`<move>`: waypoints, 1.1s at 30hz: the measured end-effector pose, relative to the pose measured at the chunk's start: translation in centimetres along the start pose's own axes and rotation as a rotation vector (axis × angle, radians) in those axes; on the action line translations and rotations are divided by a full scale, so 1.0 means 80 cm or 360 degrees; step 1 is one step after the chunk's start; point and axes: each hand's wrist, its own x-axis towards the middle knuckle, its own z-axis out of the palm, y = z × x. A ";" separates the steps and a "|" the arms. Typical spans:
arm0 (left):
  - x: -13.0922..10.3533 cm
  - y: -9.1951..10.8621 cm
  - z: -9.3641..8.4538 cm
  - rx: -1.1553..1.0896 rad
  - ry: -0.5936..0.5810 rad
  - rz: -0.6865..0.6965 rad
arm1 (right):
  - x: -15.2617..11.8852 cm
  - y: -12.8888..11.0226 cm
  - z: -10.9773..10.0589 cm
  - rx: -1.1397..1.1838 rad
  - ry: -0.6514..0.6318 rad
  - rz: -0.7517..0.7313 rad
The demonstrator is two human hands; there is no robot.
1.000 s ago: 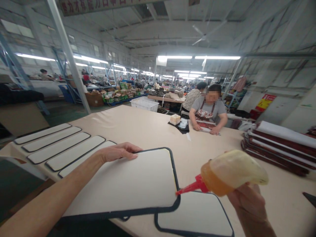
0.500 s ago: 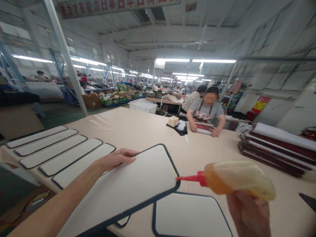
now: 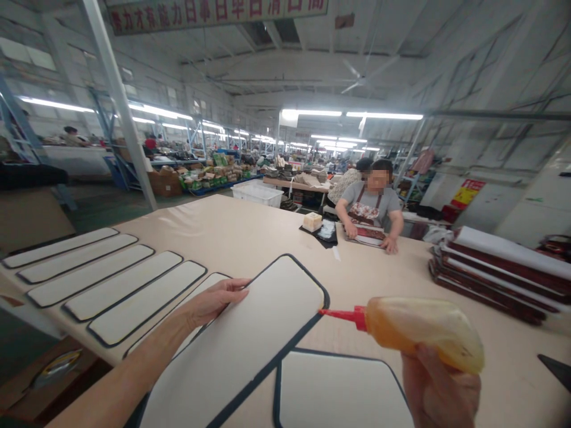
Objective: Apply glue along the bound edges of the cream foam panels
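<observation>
My left hand (image 3: 218,300) grips the far left edge of a long white panel (image 3: 250,333) with a dark border and rounded corners, thumb on top. The panel is tilted above the table. In my right hand (image 3: 441,380) is a squeeze bottle (image 3: 423,330) of amber liquid, lying nearly level. Its red nozzle (image 3: 343,315) points left, with the tip at the panel's right corner, by the dark border. Below the held panel lies another white panel (image 3: 339,386) with the same border. Several like panels (image 3: 147,303) lie in a row at the left.
The broad beige table (image 3: 250,226) stretches ahead. At its far side a co-worker (image 3: 372,202) presses on dark red pieces. Near them sit a yellowish block (image 3: 312,222) and a black sheet (image 3: 328,235). A stack of dark red and white pieces (image 3: 495,276) stands at the right.
The held panel has turned, its right corner now slightly higher. The nozzle tip has shifted from the edge just above that corner round to the corner's lower side. My right hand has moved slightly left.
</observation>
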 end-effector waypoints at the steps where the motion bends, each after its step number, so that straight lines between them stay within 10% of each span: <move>1: 0.000 -0.002 0.001 -0.0022 0.0027 0.0002 | -0.001 0.000 0.002 0.0012 -0.0003 -0.0007; 33: -0.008 -0.037 0.001 -0.0192 0.0354 -0.0011 | -0.003 0.040 0.029 0.0000 -0.0294 0.0115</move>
